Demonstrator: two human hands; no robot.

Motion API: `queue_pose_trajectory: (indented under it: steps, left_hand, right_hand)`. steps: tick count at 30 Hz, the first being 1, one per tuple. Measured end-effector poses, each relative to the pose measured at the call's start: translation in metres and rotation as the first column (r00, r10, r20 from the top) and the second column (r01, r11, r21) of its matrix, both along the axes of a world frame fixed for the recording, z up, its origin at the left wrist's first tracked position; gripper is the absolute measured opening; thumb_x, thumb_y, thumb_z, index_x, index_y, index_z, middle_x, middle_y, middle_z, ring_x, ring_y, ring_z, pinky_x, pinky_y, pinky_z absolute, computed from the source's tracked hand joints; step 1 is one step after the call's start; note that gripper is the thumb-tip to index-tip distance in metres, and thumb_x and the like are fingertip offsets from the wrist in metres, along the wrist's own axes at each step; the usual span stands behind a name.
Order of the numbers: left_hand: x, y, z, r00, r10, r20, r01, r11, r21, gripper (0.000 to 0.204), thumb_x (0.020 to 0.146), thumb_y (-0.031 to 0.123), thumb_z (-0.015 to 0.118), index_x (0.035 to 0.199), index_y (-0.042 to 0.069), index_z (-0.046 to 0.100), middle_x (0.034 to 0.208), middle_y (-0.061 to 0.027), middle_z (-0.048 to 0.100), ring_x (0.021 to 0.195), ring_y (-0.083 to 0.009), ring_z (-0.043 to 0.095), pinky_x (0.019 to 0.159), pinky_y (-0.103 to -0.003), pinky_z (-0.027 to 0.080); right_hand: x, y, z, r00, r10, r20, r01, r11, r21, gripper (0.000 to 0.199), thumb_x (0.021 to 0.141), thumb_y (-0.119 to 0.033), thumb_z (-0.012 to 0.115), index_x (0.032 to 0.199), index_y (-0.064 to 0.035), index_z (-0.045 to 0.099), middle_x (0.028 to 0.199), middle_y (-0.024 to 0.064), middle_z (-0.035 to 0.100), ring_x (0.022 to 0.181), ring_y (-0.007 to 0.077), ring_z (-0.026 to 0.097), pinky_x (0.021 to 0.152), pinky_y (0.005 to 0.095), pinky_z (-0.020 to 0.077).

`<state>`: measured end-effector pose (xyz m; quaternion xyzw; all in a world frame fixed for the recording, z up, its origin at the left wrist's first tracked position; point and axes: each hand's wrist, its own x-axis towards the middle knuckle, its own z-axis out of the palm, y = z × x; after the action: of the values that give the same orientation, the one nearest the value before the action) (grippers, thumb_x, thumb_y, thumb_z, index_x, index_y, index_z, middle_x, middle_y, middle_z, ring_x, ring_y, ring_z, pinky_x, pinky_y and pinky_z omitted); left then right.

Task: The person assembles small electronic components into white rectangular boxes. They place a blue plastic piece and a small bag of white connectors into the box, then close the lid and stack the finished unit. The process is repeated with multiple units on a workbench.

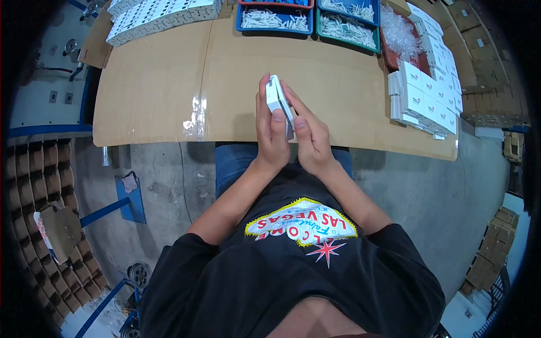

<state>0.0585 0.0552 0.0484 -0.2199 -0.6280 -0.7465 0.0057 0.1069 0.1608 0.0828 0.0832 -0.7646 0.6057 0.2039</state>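
A small white carton (274,94) stands tilted between my two hands, just above the table's near edge. My left hand (271,138) is pressed against one side, its thumb lying on the carton's near face. From the other side my right hand (314,138) closes on it, thumb on the near edge and fingers along the far side. A narrow dark gap runs lengthwise along the carton; whether it is an open flap or a second piece, I cannot tell. The fingertips are partly hidden behind it.
Cardboard (152,84) covers the table. At the back are a blue tray (274,21) and a green tray (348,32) of small white pieces. A red tray (391,56) holds clear plastic pieces. White boxes are stacked at right (425,98) and back left (163,19).
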Motion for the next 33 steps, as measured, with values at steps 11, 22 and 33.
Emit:
queue_pose_trajectory:
  steps: [11, 22, 33]
  left_hand:
    - [-0.001, 0.003, 0.003, 0.987, 0.012, -0.16, 0.001, 0.997, 0.083, 0.085, 0.097, 0.046, 0.049, 0.156, -0.009, 0.025, 0.145, -0.0236, 0.041, 0.133, -0.0338, 0.046, 0.113, -0.043, 0.036]
    - [-0.012, -0.01, 0.004, 0.989, -0.021, -0.145, -0.004, 0.986, -0.167, 0.096, 0.095, 0.067, 0.041, 0.155, -0.008, 0.031, 0.146, -0.0231, 0.046, 0.131, -0.0304, 0.049, 0.109, -0.041, 0.04]
    - [-0.012, -0.01, 0.005, 0.911, 0.147, -0.385, -0.205, 0.972, -0.114, 0.091, 0.094, 0.066, 0.048, 0.138, -0.013, 0.047, 0.128, -0.03, 0.056, 0.114, -0.0415, 0.059, 0.098, -0.046, 0.049]
  right_hand:
    - [0.007, -0.003, 0.019, 0.958, 0.155, 0.243, -0.045, 0.913, -0.405, 0.058, 0.104, -0.015, 0.057, 0.154, 0.0036, 0.038, 0.157, 0.0191, 0.044, 0.145, 0.0262, 0.044, 0.118, 0.0393, 0.0371]
    - [0.0, -0.019, 0.023, 0.885, 0.085, 0.458, 0.21, 0.804, -0.556, 0.043, 0.103, -0.015, 0.059, 0.142, 0.0033, 0.051, 0.132, 0.0125, 0.061, 0.119, 0.0165, 0.059, 0.101, 0.0319, 0.0475]
    - [0.008, -0.036, 0.019, 0.926, -0.03, 0.375, 0.203, 0.879, -0.431, 0.045, 0.11, -0.028, 0.052, 0.14, 0.0045, 0.057, 0.108, 0.0036, 0.068, 0.099, 0.0074, 0.059, 0.087, 0.025, 0.0497]
